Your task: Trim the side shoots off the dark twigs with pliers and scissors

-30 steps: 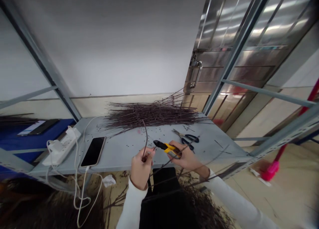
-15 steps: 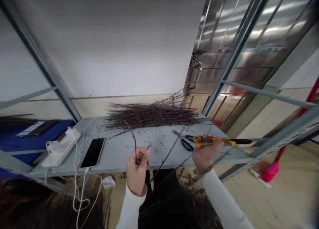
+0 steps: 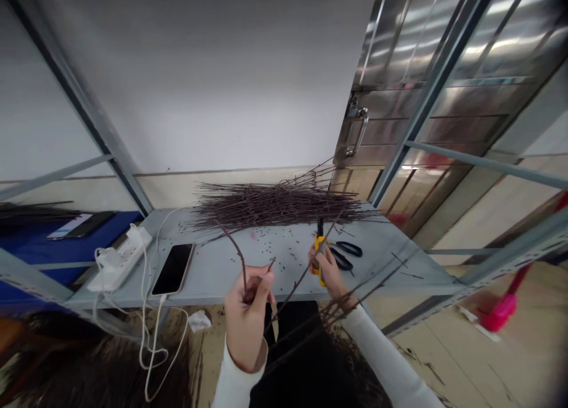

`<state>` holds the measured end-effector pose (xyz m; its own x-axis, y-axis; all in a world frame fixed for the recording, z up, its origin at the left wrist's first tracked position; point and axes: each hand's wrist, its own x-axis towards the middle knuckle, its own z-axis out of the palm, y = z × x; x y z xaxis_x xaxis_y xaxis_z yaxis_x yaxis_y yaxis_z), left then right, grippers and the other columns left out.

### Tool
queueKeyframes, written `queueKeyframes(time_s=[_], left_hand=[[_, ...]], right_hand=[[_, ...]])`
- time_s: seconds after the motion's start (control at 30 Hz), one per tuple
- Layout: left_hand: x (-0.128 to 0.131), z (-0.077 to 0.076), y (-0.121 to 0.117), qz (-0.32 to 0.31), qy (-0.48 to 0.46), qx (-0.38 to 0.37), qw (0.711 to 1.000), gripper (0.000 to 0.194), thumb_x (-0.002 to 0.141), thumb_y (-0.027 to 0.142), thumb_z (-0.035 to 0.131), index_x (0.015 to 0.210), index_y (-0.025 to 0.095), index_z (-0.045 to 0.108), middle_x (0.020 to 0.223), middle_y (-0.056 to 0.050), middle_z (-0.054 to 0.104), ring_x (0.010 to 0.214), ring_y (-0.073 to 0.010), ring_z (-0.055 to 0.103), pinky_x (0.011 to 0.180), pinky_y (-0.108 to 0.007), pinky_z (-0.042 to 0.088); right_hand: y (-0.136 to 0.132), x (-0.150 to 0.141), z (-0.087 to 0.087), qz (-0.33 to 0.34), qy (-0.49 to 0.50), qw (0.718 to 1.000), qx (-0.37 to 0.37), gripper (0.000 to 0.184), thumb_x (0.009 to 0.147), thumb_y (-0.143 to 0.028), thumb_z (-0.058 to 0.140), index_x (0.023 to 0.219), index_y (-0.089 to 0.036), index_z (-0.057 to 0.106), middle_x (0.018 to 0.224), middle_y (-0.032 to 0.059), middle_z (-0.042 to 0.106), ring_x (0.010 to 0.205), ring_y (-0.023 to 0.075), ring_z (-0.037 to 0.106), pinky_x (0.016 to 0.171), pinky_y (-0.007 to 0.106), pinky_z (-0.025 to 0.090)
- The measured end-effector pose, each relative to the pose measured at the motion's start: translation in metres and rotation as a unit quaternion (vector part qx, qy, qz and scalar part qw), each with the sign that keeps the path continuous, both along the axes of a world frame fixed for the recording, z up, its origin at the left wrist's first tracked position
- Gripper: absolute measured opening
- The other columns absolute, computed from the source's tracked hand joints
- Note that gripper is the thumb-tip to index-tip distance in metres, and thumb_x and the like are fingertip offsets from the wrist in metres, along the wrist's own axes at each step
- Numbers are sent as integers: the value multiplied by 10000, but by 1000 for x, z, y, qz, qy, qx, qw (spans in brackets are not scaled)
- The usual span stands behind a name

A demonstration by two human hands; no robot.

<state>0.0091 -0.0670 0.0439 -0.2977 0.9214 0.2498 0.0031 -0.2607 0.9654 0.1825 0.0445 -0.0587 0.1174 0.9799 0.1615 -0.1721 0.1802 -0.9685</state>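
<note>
"What are the left fingers doing?"

"They're curled together around a thin dark twig (image 3: 237, 251). The left hand (image 3: 246, 313) is raised over the shelf's front edge, and the twig's free end slants up toward the far edge."

"And the right?"

"The right hand (image 3: 327, 272) has its fingers closed around yellow-handled pliers (image 3: 318, 260), which stand upright with the black nose up. A long second twig (image 3: 295, 287) slants just beside that hand; whether it touches, I can't tell."

"What's around them?"

"A heap of dark twigs (image 3: 275, 206) lies along the far edge of the grey metal shelf (image 3: 213, 284). Black-handled scissors (image 3: 341, 260) sit just right of the pliers. Toward the left edge are a smartphone (image 3: 173, 269) and a white power strip (image 3: 118, 266)."
</note>
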Motion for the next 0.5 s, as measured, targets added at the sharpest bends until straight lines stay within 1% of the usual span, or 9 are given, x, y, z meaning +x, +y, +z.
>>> queueKeyframes(time_s=[0.13,0.2,0.27,0.37,0.5], left_hand=[[3,4,-3,-5,1,-2,1000,183,802,359,628,763,181,643,480,48,487,451,-110,466,477,-231,372],[4,3,-4,-12,0,0,1000,176,807,352,626,774,181,650,486,47,496,462,-107,474,485,-227,379],[4,2,-5,-14,1,1,1000,164,812,340,625,787,181,658,489,46,500,467,-103,474,493,-223,380],[4,2,-6,-14,2,-4,1000,156,818,328,623,800,179,666,492,46,498,470,-98,466,496,-222,373],[4,4,-6,-15,6,-5,1000,151,820,325,620,806,181,663,492,49,497,471,-100,468,502,-225,375]], right_hand=[[-15,-2,21,126,-49,991,20,277,727,-429,646,811,-196,520,625,-44,492,496,96,431,475,237,388],[-25,-1,34,194,-80,977,42,274,747,-425,642,856,-198,535,720,-11,528,573,115,465,535,260,421],[-34,0,48,256,-121,956,70,241,789,-406,618,896,-206,535,791,10,538,668,138,495,620,285,444],[-46,2,68,315,-175,927,102,168,841,-354,578,922,-220,518,838,18,539,780,157,510,724,302,433],[-53,5,85,345,-198,911,108,165,861,-370,540,912,-217,504,840,25,536,776,157,505,718,291,417]])
